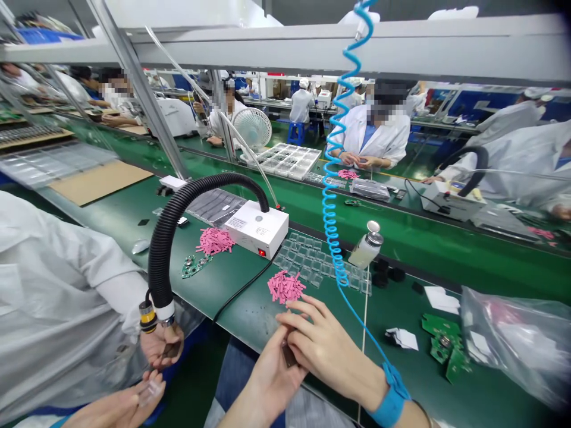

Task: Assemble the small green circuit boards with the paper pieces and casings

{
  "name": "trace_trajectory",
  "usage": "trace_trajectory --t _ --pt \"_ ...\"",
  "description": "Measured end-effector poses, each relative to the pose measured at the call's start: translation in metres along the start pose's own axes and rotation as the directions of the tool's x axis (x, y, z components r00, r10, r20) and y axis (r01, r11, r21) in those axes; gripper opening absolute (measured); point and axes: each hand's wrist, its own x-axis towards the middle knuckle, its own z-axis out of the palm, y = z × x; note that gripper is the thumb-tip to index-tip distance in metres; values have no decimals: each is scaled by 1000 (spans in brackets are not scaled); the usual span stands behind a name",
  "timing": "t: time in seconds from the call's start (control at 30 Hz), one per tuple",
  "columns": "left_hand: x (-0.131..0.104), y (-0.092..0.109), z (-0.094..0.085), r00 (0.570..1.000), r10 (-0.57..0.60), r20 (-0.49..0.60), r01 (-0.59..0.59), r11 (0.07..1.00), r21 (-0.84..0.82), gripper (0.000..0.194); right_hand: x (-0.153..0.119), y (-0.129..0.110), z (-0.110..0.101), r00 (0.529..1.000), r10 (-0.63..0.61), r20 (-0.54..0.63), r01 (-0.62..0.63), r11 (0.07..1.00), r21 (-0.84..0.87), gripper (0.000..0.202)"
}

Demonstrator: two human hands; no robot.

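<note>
My left hand (274, 377) is closed around a small dark piece (289, 355) at the table's front edge. Over it lies my right hand (319, 342), wearing a blue wrist strap (390, 398), its fingertips against the left hand and the piece. The fingers partly cover the piece, so its shape is unclear. Just beyond my fingertips sits a pile of pink strips (285, 287) on the green table (241, 297). Rows of small clear square cases (303, 255) lie behind that pile.
A white box (259, 227) carries a black flexible hose (160, 249) over a co-worker's hands (163, 348) at left. A blue coiled cord (330, 220) hangs near a pump bottle (366, 246). Green circuit boards (446, 342) and a plastic bag (517, 339) lie at right.
</note>
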Motion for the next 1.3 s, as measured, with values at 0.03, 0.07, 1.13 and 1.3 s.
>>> trace_trajectory --t 0.03,0.07,1.13,1.3 --pt "0 0 0 1000 2 0 -2 1000 5 13 -1 0 1 1000 -2 -13 2 1000 -2 15" --pt "-1 0 1 1000 2 3 -2 1000 8 13 -1 1 2 1000 -4 -24 4 1000 -8 15" --pt "7 -6 -4 1000 11 12 -12 998 62 13 -6 2 2 1000 -4 -6 4 1000 -24 22" --pt "7 -6 -5 1000 -4 12 4 999 46 13 -2 2 1 1000 -10 -12 10 1000 -22 22"
